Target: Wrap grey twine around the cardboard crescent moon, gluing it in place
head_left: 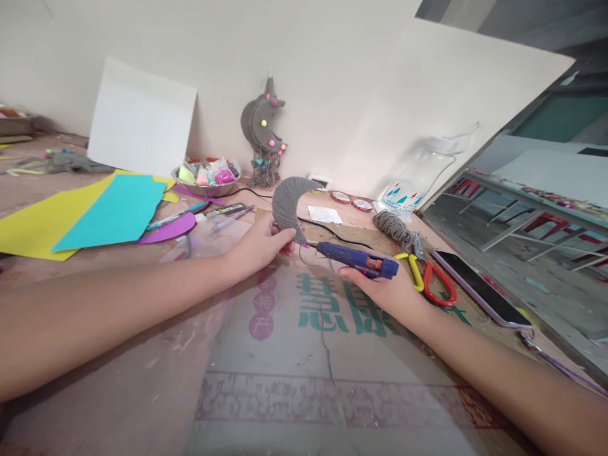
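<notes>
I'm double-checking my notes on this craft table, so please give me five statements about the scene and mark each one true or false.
1. The left hand holds the gray crescent. True.
2. The right hand holds the blue glue gun. True.
3. The glue gun's nozzle points away from the crescent. False: it points toward the crescent's lower end.
4. The turquoise sheet lies partly over the yellow sheet. True.
5. The phone lies to the left of the glue gun in the picture. False: it lies to the right.
</notes>
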The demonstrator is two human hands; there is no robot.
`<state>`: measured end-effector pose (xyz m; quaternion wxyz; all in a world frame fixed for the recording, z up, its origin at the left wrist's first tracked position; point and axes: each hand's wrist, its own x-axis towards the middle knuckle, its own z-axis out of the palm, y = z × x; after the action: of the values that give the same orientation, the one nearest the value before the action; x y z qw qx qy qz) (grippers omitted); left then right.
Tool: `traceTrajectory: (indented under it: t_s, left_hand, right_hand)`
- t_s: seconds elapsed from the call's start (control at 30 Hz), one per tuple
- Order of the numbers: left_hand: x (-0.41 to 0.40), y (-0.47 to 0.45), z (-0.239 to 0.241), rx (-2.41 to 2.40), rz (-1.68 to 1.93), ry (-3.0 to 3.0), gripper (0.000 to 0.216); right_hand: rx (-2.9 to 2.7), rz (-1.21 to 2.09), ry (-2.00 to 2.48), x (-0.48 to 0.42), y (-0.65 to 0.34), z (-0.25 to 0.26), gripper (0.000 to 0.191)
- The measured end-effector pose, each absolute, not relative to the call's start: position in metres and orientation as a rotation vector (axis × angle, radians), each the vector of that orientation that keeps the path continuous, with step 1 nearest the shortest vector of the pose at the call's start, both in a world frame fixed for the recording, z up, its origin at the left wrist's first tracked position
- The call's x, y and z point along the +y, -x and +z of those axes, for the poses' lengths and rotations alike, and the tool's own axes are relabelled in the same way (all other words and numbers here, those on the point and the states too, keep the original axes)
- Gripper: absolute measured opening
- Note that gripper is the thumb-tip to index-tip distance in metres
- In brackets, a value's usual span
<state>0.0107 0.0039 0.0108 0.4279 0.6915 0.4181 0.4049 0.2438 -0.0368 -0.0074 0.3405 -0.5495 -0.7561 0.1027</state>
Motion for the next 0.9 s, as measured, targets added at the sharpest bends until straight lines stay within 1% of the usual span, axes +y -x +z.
traceTrajectory:
  t_s: [0.27,0.47,0.67,0.8,0.9]
  left_hand:
    - [0.003,-0.012,0.01,1.029,1.01,-1.704,0.022]
    - [0.005,-0.011,0.006,0.989,1.013,-1.689,0.018]
    - [0.006,-0.01,0.006,1.011,1.027,-1.679,0.018]
    - [0.007,-0.01,0.003,1.056,1.08,-1.574,0.01]
    - [0.008,-0.011,0.002,1.063,1.088,-1.56,0.008]
  right_hand:
    - [-1.956,0.316,1.415,-0.037,-0.244,-0.007,0.034]
    - [-1.928,0.359,1.433,-0.035,-0.246,-0.011,0.038]
    - [-1.91,0.307,1.421,-0.036,-0.244,-0.007,0.036]
    - [-1.867,0.303,1.44,-0.037,-0.242,-0.004,0.032]
    - [-1.903,0.299,1.395,-0.036,-0.242,-0.005,0.031]
